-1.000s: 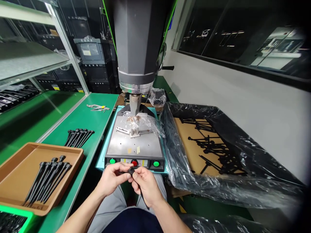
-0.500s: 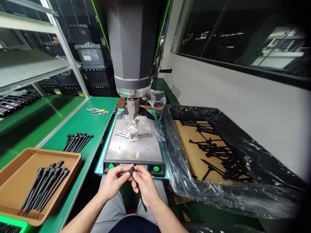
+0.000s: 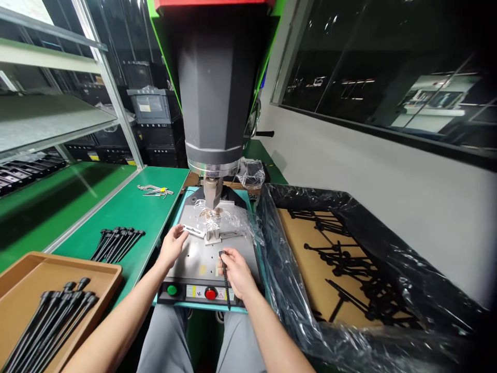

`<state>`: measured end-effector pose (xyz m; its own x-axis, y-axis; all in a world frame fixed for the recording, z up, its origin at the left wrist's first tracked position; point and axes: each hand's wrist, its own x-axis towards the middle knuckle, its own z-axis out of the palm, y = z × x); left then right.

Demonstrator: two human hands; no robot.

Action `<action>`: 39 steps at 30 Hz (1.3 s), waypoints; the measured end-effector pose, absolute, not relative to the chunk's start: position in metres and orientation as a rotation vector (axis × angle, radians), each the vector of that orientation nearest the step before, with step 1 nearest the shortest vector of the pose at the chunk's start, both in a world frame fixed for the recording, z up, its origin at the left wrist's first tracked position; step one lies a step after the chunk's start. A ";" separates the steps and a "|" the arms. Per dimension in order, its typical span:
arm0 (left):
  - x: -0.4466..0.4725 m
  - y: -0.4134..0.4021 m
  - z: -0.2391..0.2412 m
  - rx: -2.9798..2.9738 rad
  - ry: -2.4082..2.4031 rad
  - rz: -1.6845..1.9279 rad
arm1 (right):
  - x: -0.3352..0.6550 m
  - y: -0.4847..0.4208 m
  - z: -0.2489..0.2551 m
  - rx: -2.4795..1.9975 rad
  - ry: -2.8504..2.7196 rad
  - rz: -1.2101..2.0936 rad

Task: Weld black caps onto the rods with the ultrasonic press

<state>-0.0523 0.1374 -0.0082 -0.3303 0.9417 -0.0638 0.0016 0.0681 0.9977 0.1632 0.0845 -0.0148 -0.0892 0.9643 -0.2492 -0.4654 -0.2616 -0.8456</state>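
My right hand pinches a slim black plastic rod with a thicker head near its top. The rod hangs down over the front of the metal base plate. Nothing is in my left hand, whose fingers are apart beside the left arm of the small metal fixture. Above that fixture stands the metal tool tip of a large dark press head, with clear plastic film around it.
At left, a brown tray holds several similar black rods, and another bundle lies on the green table. To the right, a box lined with black plastic contains branched black parts. A red button and green button face me.
My hands have parted and moved forward over the base plate. The rod, held between both hands before, is now in my right hand alone, and my left has gone toward the fixture.
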 end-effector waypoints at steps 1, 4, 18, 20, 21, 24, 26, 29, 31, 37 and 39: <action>-0.053 0.151 -0.007 0.914 1.474 1.372 | 0.159 0.093 -0.015 -1.009 -0.713 1.625; -0.051 0.179 -0.002 0.795 1.398 1.281 | 0.146 0.113 -0.015 -1.035 -0.760 1.641; -0.069 0.225 0.055 0.666 1.001 1.359 | 0.142 0.199 0.008 -0.989 -1.378 0.970; -0.068 0.225 0.060 0.652 0.995 1.371 | 0.143 0.207 0.010 -1.028 -1.453 0.902; -0.067 0.224 0.061 0.644 0.993 1.377 | 0.143 0.211 0.010 -1.040 -1.485 0.884; -0.063 0.223 0.063 0.624 0.993 1.389 | 0.140 0.220 0.008 -1.054 -1.508 0.900; -0.062 0.223 0.063 0.615 0.995 1.388 | 0.139 0.225 0.007 -1.062 -1.488 0.938; -0.062 0.222 0.063 0.609 1.003 1.381 | 0.140 0.231 0.008 -1.083 -1.482 0.994; -0.063 0.222 0.063 0.607 1.012 1.378 | 0.144 0.232 0.011 -1.075 -1.501 1.040; -0.068 0.224 0.056 0.620 1.040 1.375 | 0.149 0.230 0.022 -0.991 -1.529 1.127; -0.072 0.224 0.050 0.637 1.058 1.379 | 0.148 0.227 0.018 -0.999 -1.508 1.102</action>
